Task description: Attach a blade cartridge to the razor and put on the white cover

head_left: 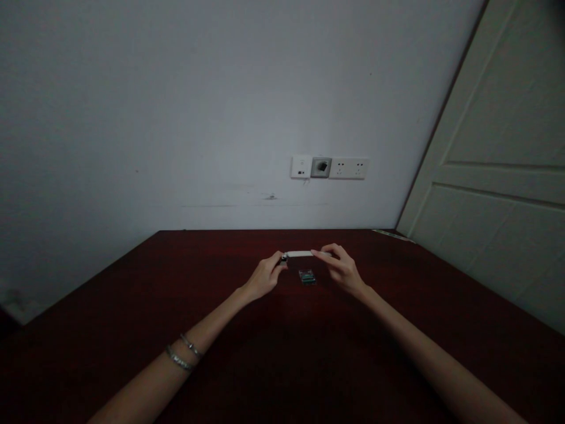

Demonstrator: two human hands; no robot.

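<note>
Both of my arms reach out over a dark red table (132,330). My left hand (263,277) and my right hand (341,269) pinch the two ends of a small flat white object (300,254), holding it level just above the tabletop. The left fingers grip its dark left end; the right fingertips close on its right end. Below it on the table lies a small greenish packet (307,276), between the two hands. Two thin bracelets (184,352) circle my left wrist.
A white wall stands behind the table with a row of sockets and a switch plate (329,167). A pale panelled door (498,171) rises at the right. The room is dim.
</note>
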